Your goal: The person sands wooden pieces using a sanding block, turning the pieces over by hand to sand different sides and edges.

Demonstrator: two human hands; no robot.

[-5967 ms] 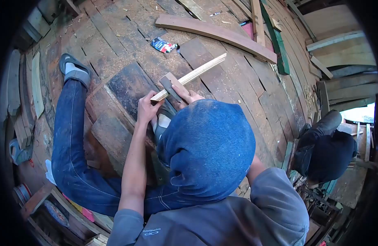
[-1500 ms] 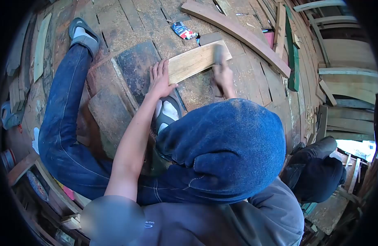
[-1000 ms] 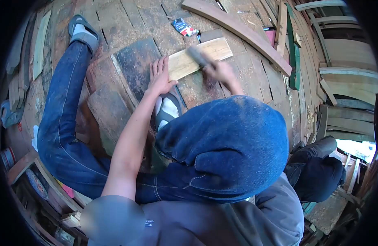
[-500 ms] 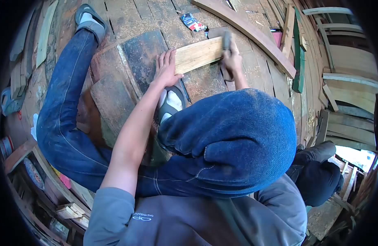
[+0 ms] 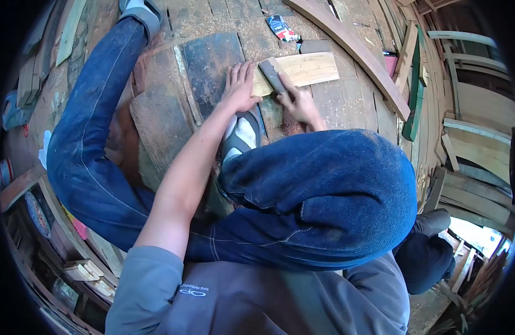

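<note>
A pale wooden board lies flat over the plank floor, in front of my bent knee. My left hand presses on the board's left end, its fingers spread. My right hand grips a grey-brown block-shaped tool, which rests across the board close to my left hand. The tool's underside is hidden. Just below my left hand is my sandalled foot.
A long curved beam crosses the floor at the upper right, beside a green bar. A blue and red packet lies beyond the board. Another person sits at the right. Stacked wood lines the right side.
Since half a second ago, my right hand has drawn the tool from the board's right end to its left part. Earlier I held the board on edge; now it lies flat.
</note>
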